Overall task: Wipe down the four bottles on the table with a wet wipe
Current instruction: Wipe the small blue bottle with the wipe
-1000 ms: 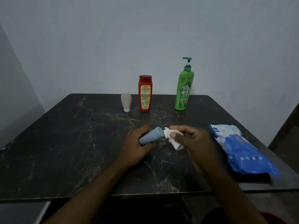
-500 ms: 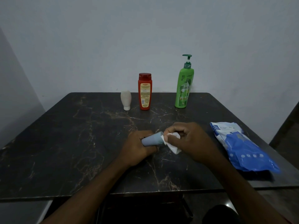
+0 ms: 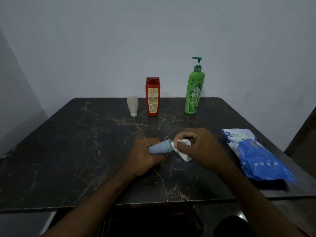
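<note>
Head view: a dark, marbled desk (image 3: pixel 68 151) is seen from above its near edge. A blue-and-white pack (image 3: pixel 253 154) is laid flat near its right edge. At the far edge a green bottle (image 3: pixel 194 93) with a pump top is stood upright, and a red bottle (image 3: pixel 152 98) is stood upright well to its left. Near the middle of the desk the left hand (image 3: pixel 145 156) and right hand (image 3: pixel 200 147) are brought close together. A grey bottle (image 3: pixel 159 148) is held on its side between them. Its left end is enclosed by the left grip, and whether it touches the desk cannot be told. A white bottle (image 3: pixel 132 105) is stood cap down just left of the red one. A crumpled wipe (image 3: pixel 185 156) is clasped in the right grip and pressed against the grey bottle's right end, with a fold seen hanging below the fingers.
</note>
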